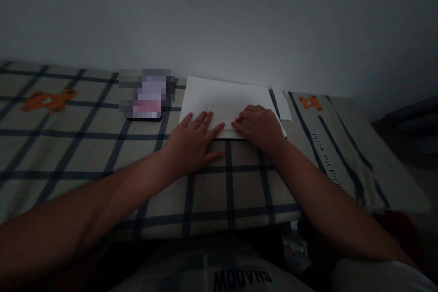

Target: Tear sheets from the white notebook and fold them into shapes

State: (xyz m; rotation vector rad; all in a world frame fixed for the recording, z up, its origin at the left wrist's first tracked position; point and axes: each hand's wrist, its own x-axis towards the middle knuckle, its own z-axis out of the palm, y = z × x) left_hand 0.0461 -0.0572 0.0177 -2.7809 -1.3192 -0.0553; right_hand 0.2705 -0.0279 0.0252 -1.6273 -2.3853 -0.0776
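Note:
A white sheet of paper (222,96) lies flat on the checked tablecloth, close to the wall. Across its lower left corner rests my left hand (191,141), palm down with the fingers spread; its thumb reaches past the near edge onto the cloth. My right hand (258,127) lies on the lower right part of the sheet, its fingers curled and the tips pressed together near the front edge. Anything between those fingertips is too small and dim to make out. A faint line runs along the sheet between the hands.
Left of the sheet lies a phone (150,96) with a lit, blurred screen. A narrow white paper strip (282,105) sits right of the sheet. The checked tablecloth (208,191) covers the table up to the wall (219,18). A clear plastic bag (296,248) shows below the table edge.

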